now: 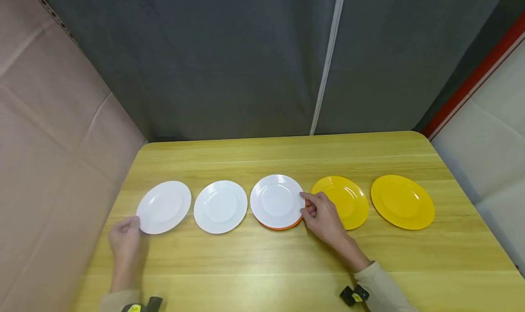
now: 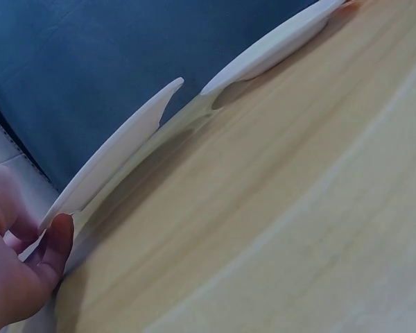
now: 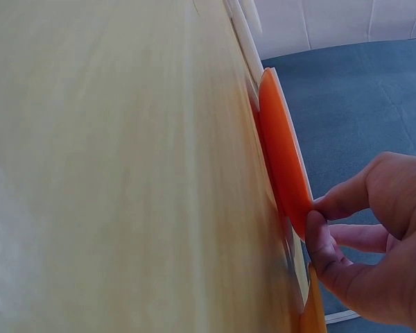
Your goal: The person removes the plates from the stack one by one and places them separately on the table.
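And we have a round white plate [image 1: 164, 207], tilted, raised off the wood near the left edge of the table [image 1: 254, 266]! About midway between the side edges we spot a second white plate [image 1: 277, 200], face up over an orange plate [image 3: 283, 142], whose rim peeks out away from the back edge.

A hand could pass across the pale wood-grain table [image 1: 229, 266] between the forearms [image 1: 352, 253], or behind the plates up to the dark grey fabric wall [image 1: 229, 75]; the bare right hand [image 1: 324, 216] overlaps the near-left edge of the inner round glossy yellow plate [image 1: 348, 202]
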A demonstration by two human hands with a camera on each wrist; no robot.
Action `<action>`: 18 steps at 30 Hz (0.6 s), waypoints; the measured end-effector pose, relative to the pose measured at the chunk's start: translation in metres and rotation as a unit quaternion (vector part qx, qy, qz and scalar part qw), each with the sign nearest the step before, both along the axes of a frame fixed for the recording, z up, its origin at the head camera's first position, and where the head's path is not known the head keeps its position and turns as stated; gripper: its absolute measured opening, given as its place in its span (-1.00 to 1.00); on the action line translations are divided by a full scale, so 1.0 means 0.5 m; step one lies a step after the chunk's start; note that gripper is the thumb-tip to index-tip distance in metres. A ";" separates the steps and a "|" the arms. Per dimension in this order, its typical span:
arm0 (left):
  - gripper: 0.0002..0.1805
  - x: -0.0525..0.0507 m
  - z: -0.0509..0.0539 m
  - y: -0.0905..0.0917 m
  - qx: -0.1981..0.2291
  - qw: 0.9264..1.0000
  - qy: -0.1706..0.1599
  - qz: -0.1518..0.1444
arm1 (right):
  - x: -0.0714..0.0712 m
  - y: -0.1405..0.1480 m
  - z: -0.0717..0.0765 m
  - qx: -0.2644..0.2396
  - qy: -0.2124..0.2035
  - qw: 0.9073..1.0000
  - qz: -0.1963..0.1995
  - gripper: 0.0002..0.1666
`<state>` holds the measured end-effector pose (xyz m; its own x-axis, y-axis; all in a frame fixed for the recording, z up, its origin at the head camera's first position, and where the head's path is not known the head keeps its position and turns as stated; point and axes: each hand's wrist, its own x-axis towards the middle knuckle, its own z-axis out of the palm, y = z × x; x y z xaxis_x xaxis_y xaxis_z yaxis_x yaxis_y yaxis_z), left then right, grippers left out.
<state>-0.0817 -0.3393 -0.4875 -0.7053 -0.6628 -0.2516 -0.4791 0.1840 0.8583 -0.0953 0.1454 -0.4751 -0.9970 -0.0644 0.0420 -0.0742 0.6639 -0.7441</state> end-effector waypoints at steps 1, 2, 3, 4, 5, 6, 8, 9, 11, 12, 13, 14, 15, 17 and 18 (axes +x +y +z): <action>-0.54 -0.001 -0.002 -0.001 -0.002 1.000 -0.001 0.003 | 0.000 0.000 0.000 0.000 0.000 1.000 0.000 -0.51; -0.54 -0.001 -0.003 -0.002 -0.002 1.000 -0.002 0.004 | 0.000 0.000 -0.001 0.000 0.000 1.000 0.001 -0.51; -0.55 -0.002 -0.005 -0.002 -0.007 1.000 -0.005 0.007 | 0.000 0.000 -0.001 0.000 0.000 1.000 0.000 -0.50; -0.55 -0.003 -0.006 -0.003 -0.012 1.000 -0.006 0.010 | 0.000 0.000 -0.001 0.001 0.000 1.000 0.000 -0.50; -0.53 -0.003 -0.007 -0.002 -0.016 1.000 -0.006 0.010 | 0.000 0.000 -0.001 0.001 0.000 1.000 0.000 -0.50; -0.51 -0.004 -0.008 -0.002 -0.019 1.000 -0.006 0.011 | 0.000 0.000 -0.001 0.002 0.000 1.000 0.000 -0.50; -0.49 -0.006 -0.009 -0.001 -0.026 1.000 -0.006 0.010 | 0.000 0.000 -0.002 0.003 0.000 1.000 0.000 -0.51; -0.48 -0.007 -0.009 -0.001 -0.027 1.000 -0.006 0.010 | 0.000 0.000 -0.002 0.003 0.001 1.000 0.000 -0.51; -0.50 -0.009 -0.010 -0.001 -0.023 1.000 -0.005 0.008 | 0.000 0.000 -0.001 0.002 0.001 1.000 0.000 -0.51; -0.51 -0.011 -0.010 -0.001 -0.026 1.000 -0.006 0.006 | 0.000 0.000 -0.001 0.002 0.001 1.000 0.000 -0.51; -0.51 -0.012 -0.010 -0.002 -0.027 1.000 -0.007 0.004 | 0.000 0.000 -0.001 0.002 0.001 1.000 -0.001 -0.51; -0.52 -0.013 -0.011 -0.003 -0.032 0.999 -0.009 0.000 | 0.000 0.000 -0.001 0.002 0.000 1.000 -0.001 -0.51; -0.52 -0.014 -0.011 -0.003 -0.038 0.999 -0.011 -0.004 | 0.000 0.000 -0.001 0.002 0.000 1.000 -0.001 -0.51; -0.51 -0.017 -0.010 -0.005 -0.054 0.998 -0.019 -0.014 | 0.000 0.000 0.000 0.003 -0.002 1.000 -0.001 -0.51; -0.50 -0.017 -0.009 -0.005 -0.066 0.997 -0.023 -0.019 | 0.000 -0.001 0.000 0.003 -0.003 1.000 -0.001 -0.51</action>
